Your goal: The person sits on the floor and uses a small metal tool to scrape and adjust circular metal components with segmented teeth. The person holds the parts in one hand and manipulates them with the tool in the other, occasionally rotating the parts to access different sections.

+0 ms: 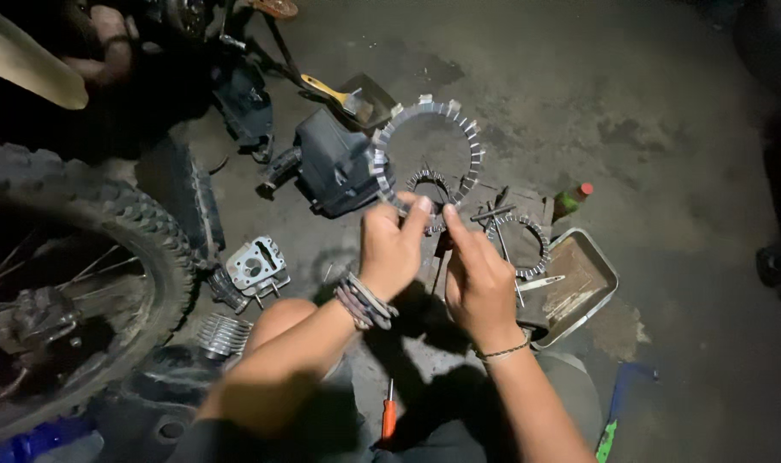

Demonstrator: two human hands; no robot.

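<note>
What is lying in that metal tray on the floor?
The tray holds brownish grime and a pale strip or tool along its bottom. A toothed ring and a thin tool overlap its left edge. The right hand covers its near-left corner.

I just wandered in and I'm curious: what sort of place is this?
Probably a motorcycle repair spot, working on a bare stained concrete floor. A knobby black motorcycle tyre stands at left, a grey metal engine cylinder head lies nearby, and the left hand holds up a toothed grey metal ring.
</note>
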